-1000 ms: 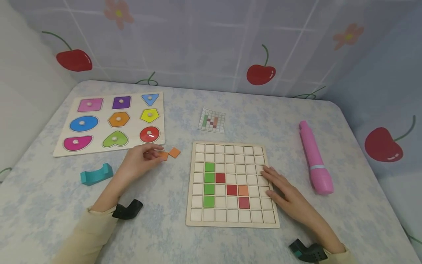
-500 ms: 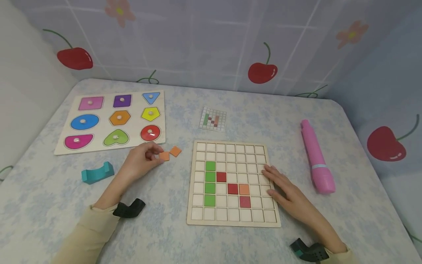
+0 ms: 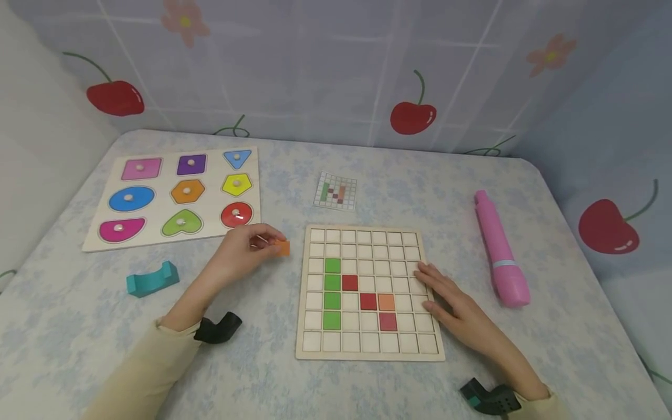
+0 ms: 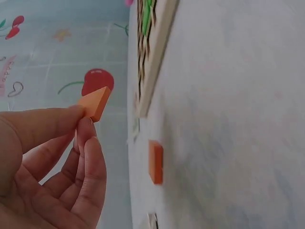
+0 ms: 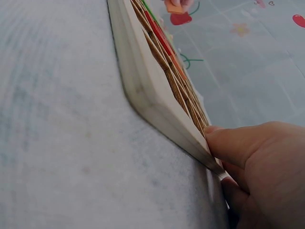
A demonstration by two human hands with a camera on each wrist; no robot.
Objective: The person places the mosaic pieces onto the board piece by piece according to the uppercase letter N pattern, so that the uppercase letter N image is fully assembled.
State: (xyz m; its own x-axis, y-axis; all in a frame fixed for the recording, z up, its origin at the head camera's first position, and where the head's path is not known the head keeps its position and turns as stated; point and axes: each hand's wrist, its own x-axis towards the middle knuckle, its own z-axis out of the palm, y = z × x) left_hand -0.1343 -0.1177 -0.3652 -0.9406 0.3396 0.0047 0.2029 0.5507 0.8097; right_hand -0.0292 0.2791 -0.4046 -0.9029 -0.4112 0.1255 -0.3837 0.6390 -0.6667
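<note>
My left hand (image 3: 244, 251) pinches an orange square tile (image 4: 94, 104) between thumb and fingertips, raised off the table in the left wrist view. A second orange tile (image 4: 155, 162) lies on the table below it; in the head view it is hidden or overlapped by the held one. To the right lies a wooden grid board (image 3: 301, 291) bearing a column of green tiles (image 3: 332, 283), several red tiles (image 3: 368, 301) and one orange tile (image 3: 386, 303). My right hand (image 3: 457, 306) rests at the board's right edge, fingers extended, its thumb on the rim in the right wrist view.
Behind the board lies a small pattern card (image 3: 336, 191). A knobbed shape puzzle (image 3: 210, 224) is at the back left, with a teal curved block (image 3: 153, 280) in front. On the right lies a pink wand-shaped object (image 3: 496, 239). Patterned curtains border the table (image 3: 252, 373).
My left hand picks up an orange tile from the table and shifts a little to the right with it. My right hand stays at the board's edge.
</note>
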